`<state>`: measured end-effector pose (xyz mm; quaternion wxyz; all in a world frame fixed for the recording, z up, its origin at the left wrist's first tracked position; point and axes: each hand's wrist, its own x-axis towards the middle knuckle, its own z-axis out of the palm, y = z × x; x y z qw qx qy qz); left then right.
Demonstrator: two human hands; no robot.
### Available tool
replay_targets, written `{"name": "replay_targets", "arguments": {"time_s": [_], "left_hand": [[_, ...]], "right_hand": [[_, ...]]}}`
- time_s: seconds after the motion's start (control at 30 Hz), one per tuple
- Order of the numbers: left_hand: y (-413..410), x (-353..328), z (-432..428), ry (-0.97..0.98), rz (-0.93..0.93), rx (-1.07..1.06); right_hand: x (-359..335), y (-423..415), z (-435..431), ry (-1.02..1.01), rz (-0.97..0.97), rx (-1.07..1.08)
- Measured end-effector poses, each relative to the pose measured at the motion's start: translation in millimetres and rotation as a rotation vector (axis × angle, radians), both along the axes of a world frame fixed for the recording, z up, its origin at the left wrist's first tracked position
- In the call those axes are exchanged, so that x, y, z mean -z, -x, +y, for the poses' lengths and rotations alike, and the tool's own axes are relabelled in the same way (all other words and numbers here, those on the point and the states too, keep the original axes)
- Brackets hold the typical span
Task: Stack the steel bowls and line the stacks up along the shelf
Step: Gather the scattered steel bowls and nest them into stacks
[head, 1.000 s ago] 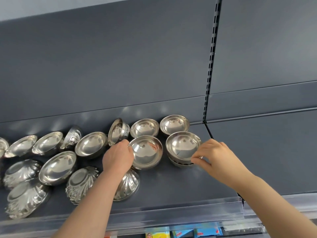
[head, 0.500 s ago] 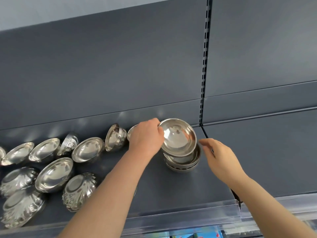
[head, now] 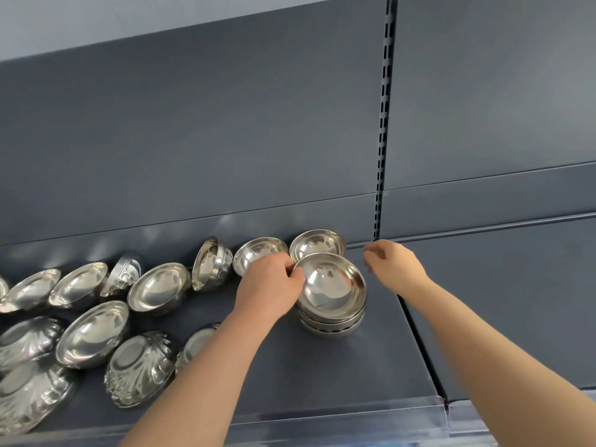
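A stack of plain steel bowls [head: 333, 321] stands on the dark shelf [head: 322, 375] near its right end. My left hand [head: 269, 285] pinches the left rim of the stack's top bowl [head: 332, 283], which sits in the stack. My right hand [head: 392, 261] hovers just right of the stack with loosely curled fingers, holding nothing and touching no bowl. Two single bowls sit behind by the back wall, one [head: 317, 241] behind the stack, the other [head: 256, 253] partly hidden by my left hand.
A bowl [head: 211, 262] stands tilted on its edge left of my left hand. Several more loose bowls, plain [head: 158, 287] and ribbed [head: 138, 369], crowd the shelf's left half. A slotted upright [head: 383, 124] and a seam divide this shelf from the right one [head: 516, 317]. A clear lip [head: 338, 417] runs along the front.
My left hand lifted a bowl from the middle of the shelf and brought it right onto the stack. My right hand let go of the stack's rim and drew back to the right.
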<state>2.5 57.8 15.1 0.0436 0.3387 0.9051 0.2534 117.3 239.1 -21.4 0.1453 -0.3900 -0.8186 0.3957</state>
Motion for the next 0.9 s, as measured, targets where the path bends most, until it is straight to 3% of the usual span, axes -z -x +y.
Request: {"name": "replay_targets", "arguments": {"time_s": [0.33, 0.6, 0.8, 0.9], "left_hand": [[-3, -7, -8, -0.083, -0.151, -0.08], [2, 7, -23, -0.133, -0.255, -0.07], [8, 16, -28, -0.143, -0.267, -0.048], [9, 15, -29, -0.146, -0.258, -0.027]], "right_hand": [[2, 60, 13, 0.041, -0.277, -0.181], [-1, 50, 20, 0.002, -0.091, -0.066], [-40, 14, 24, -0.102, 0.081, 0.062], [-60, -4, 11, -0.05, 0.158, 0.073]]}}
